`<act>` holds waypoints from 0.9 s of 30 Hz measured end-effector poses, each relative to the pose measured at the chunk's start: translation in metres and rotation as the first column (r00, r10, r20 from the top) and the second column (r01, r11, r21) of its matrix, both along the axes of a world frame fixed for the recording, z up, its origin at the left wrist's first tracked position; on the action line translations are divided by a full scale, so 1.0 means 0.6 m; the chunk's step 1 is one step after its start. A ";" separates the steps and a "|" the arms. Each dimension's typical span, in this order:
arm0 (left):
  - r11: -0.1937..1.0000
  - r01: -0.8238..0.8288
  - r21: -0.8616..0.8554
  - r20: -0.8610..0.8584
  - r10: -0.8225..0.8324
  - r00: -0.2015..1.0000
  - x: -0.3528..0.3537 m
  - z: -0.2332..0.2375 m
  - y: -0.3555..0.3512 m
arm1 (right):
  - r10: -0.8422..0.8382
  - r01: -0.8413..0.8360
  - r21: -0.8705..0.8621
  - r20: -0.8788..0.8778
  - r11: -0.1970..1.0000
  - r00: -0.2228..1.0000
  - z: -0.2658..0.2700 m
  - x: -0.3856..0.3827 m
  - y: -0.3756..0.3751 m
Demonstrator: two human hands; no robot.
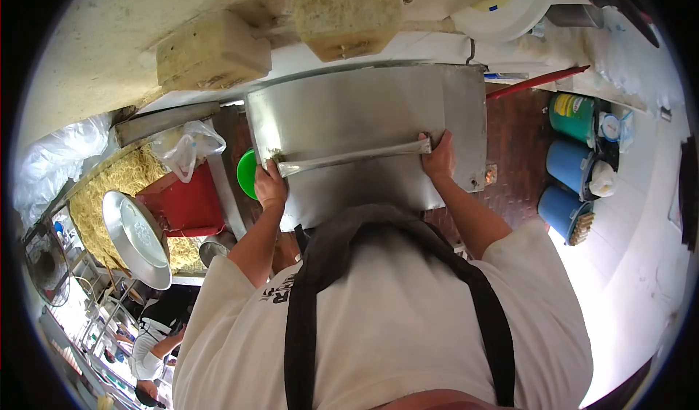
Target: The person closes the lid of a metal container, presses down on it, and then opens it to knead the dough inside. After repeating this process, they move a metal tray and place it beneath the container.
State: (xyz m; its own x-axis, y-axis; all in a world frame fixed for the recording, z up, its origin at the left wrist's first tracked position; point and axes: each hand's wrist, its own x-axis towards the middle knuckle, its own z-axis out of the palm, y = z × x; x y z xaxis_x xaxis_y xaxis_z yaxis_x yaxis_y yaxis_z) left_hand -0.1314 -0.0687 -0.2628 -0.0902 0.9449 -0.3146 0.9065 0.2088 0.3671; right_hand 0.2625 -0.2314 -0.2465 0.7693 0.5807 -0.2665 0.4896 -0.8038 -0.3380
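A wide metal panel (349, 108) with a long metal bar (357, 156) across its lower part lies in front of my body. Around the left end of the bar, at the panel's left edge, my left hand (270, 184) has its fingers wrapped, with the thumb side up. At the bar's right end my right hand (439, 158) is closed on the metal, its fingertips partly hidden. The bar runs nearly level between the two hands, its right end slightly higher in view.
To the left are a green bucket (247, 173), a red container (186, 202), a metal bowl (137, 239) and yellowish noodle-like strands (87, 213). Blue bins (568, 166) and a green bin (573, 117) stand right. Another person (149, 348) is at lower left.
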 end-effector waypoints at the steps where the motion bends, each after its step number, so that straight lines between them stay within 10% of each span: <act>1: 1.000 -0.001 0.003 0.008 0.001 1.000 0.000 0.001 -0.001 | 0.011 -0.011 0.002 0.008 1.000 1.000 -0.001 0.000 0.000; 27: 1.000 0.001 0.028 0.017 -0.001 1.000 0.000 -0.003 0.000 | 0.030 -0.030 0.036 0.014 0.999 0.999 0.004 0.000 0.001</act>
